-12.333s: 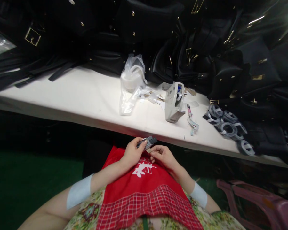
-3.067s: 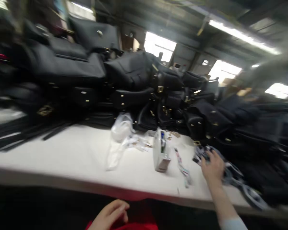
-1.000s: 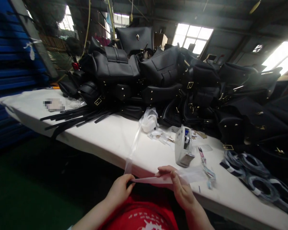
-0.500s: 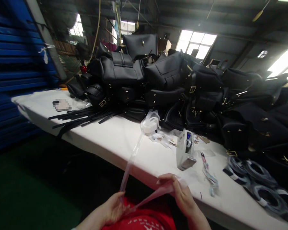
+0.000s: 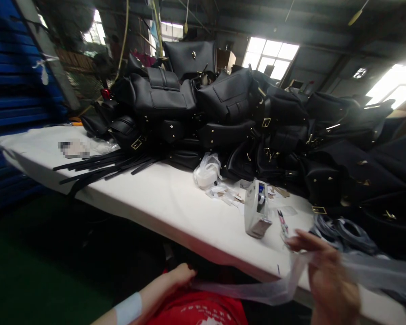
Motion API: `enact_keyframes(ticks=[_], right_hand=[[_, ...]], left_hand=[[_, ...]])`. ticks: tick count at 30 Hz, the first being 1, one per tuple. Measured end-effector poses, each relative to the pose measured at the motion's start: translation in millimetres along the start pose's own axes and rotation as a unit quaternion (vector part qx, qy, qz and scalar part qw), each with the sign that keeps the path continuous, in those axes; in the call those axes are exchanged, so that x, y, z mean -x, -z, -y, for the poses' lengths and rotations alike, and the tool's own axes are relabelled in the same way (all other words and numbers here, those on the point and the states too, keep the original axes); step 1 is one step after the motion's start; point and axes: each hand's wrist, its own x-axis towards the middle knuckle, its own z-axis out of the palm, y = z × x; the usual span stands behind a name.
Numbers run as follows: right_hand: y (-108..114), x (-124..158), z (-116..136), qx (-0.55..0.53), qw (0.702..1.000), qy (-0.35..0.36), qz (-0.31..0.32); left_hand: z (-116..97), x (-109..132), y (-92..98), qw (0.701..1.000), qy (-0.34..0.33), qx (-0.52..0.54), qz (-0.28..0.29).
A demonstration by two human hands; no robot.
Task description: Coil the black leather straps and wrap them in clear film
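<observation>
A strip of clear plastic film (image 5: 257,291) spans the gap between the two hands, below the near edge of the bench (image 5: 149,198). The left hand (image 5: 180,276) rests on the red apron (image 5: 203,313), its fingers pressed together over one end of the film. This appears to anchor that end, so the strip runs nearly straight. The right hand (image 5: 326,277) is blurred; its fingers look loosely spread with the film crossing them, but the exact grip cannot be told. A tape dispenser (image 5: 255,215) stands near the bench's near edge. Black bags (image 5: 223,104) are heaped along the far edge, and loose straps (image 5: 101,163) lie toward the left end. The room is a dim workshop lit by high windows (image 5: 269,56).
</observation>
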Motion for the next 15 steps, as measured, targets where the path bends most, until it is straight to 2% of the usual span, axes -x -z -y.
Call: enact_keyframes(ticks=[1, 2, 4, 6, 7, 8, 10, 12, 15], right_hand=[[-15.9, 8.0, 2.4, -0.009, 0.998, -0.008, 0.067], [-33.3, 15.8, 3.7, -0.036, 0.985, -0.014, 0.165], [-67.7, 29.6, 4.3, -0.080, 0.943, -0.034, 0.322], [-95.1, 40.4, 4.9, -0.105, 0.904, -0.034, 0.414], [-105.2, 44.4, 5.9, -0.109, 0.888, -0.023, 0.445], [-112.9, 47.5, 7.3, -0.111, 0.874, -0.008, 0.472], [-122.3, 51.1, 10.9, -0.107, 0.852, 0.026, 0.511], [-126.5, 51.9, 13.9, -0.098, 0.839, 0.054, 0.532], [-128.2, 51.3, 15.2, -0.091, 0.829, 0.079, 0.547]], left_hand=[[-8.6, 1.7, -5.5, 0.999, -0.023, -0.033, 0.005], [-18.1, 4.9, -10.2, 0.997, -0.047, -0.062, 0.011], [-39.2, 16.9, -17.6, 0.991, -0.091, -0.099, 0.021], [-62.6, 36.2, -21.9, 0.983, -0.144, -0.108, 0.020], [-74.6, 47.6, -22.9, 0.978, -0.180, -0.103, 0.013], [-86.4, 59.3, -23.2, 0.961, -0.263, -0.091, 0.007], [-107.1, 80.7, -22.0, 0.930, -0.360, -0.073, 0.028], [-121.1, 95.4, -19.9, 0.917, -0.386, -0.085, 0.049], [-128.5, 102.4, -17.3, 0.933, -0.349, -0.049, 0.074]])
